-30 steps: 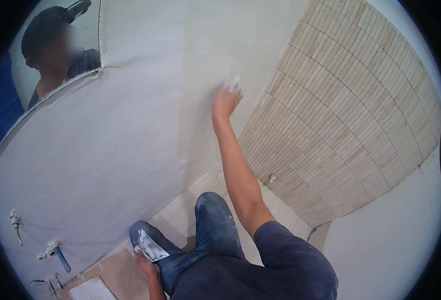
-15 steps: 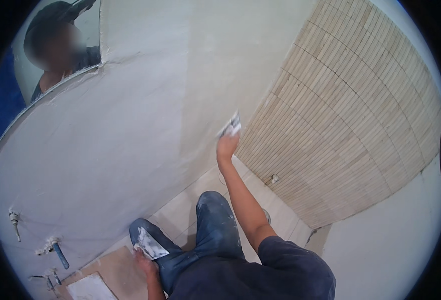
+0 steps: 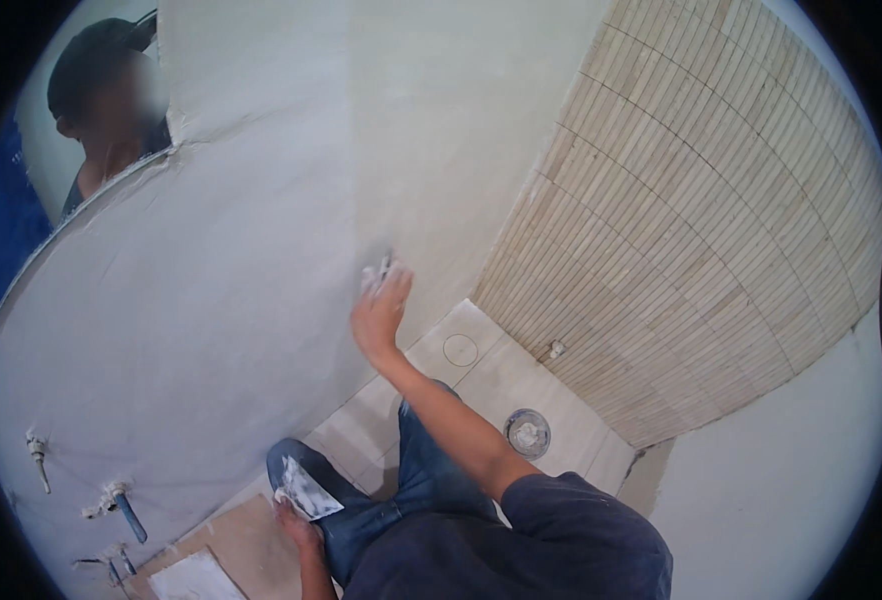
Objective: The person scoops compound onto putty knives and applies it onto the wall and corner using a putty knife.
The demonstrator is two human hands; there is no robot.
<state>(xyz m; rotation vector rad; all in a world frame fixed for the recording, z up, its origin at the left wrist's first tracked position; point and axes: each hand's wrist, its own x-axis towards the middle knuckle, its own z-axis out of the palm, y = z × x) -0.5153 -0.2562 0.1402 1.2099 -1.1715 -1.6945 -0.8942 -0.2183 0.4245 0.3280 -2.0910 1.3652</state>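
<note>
My right hand is closed around a small putty knife, raised against the pale wall. The blade is partly hidden by my fingers and blurred by motion. My right hand is close to where a greyer stretch of wall meets a creamier one. Low on the left, my left hand grips a flat metal putty blade resting over my left thigh. White putty is smeared across that blade.
Thin wooden slats cover the wall on the right. A round tub with white material stands on the tiled floor. Pipe stubs stick out at lower left, near a white sheet on brown board. A capped person appears at upper left.
My right hand has moved left along the wall with the putty knife, away from the slatted corner. The round tub has come into fuller view. My left hand stays at my thigh.
</note>
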